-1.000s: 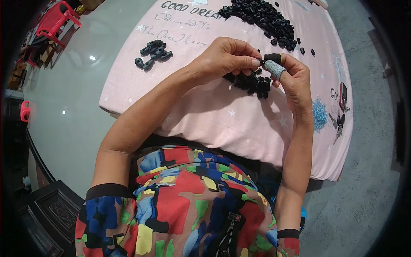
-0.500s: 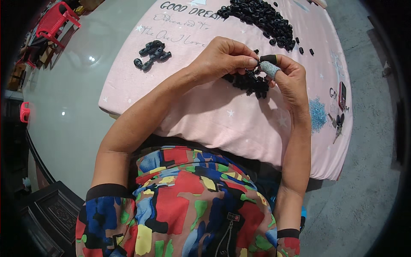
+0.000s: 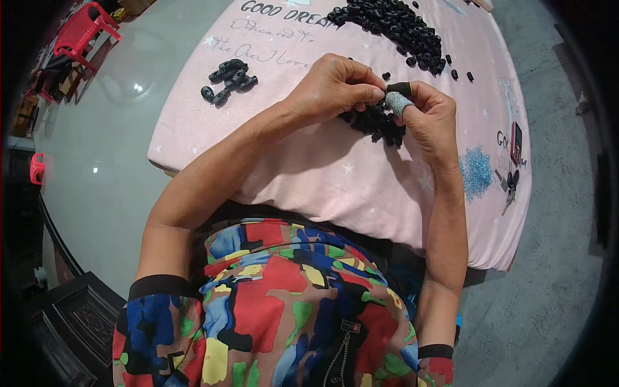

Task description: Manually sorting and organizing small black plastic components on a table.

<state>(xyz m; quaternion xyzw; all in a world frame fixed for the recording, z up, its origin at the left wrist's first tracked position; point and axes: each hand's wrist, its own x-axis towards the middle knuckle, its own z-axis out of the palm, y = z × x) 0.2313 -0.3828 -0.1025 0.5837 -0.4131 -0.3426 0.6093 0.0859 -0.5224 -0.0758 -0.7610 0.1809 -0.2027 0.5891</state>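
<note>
Over the pink cloth [image 3: 309,164], my left hand [image 3: 340,89] and my right hand [image 3: 431,119] meet fingertip to fingertip. A small black part, mostly hidden, is pinched between them. My left thumb and forefinger are pressed together. On my right hand, a black cover [image 3: 399,88] wraps the forefinger and a grey cover [image 3: 398,103] the thumb; both tips press together. Just below the hands lies a pile of small black pieces [image 3: 385,132], partly hidden by my left hand. Left of it rests a small group of rounded, barrel-shaped black pieces [image 3: 235,79].
A larger heap of black pieces [image 3: 387,29] lies at the far side, with a few loose ones beside it. To the right are tiny blue pieces [image 3: 476,173], a phone [image 3: 516,142] and keys [image 3: 511,186]. A red chair [image 3: 84,35] stands on the floor at far left.
My right hand has shifted slightly left and its fingers have drawn closer to my left fingertips. My left hand has hardly moved. The piles look the same.
</note>
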